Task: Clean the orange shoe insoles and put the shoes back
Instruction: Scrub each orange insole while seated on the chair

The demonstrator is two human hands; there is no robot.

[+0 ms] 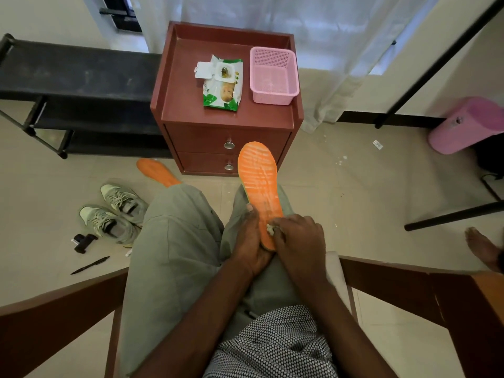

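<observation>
An orange insole (258, 177) lies along my right thigh, toe end pointing away from me. My left hand (249, 238) grips its heel end from the left side. My right hand (297, 241) holds a crumpled white wipe (270, 229) against the heel part of the insole. A second orange insole (156, 170) lies on the floor beyond my left knee. Two grey-green shoes (117, 212) stand side by side on the floor at the left.
A red-brown bedside cabinet (191, 110) stands ahead, carrying an open wipes pack (222, 83) and a pink basket (274, 75). A black shoe rack (68, 85) is at the left. A pen (90, 265) and a small black object (83, 241) lie on the floor. Another person's foot (482, 248) shows at right.
</observation>
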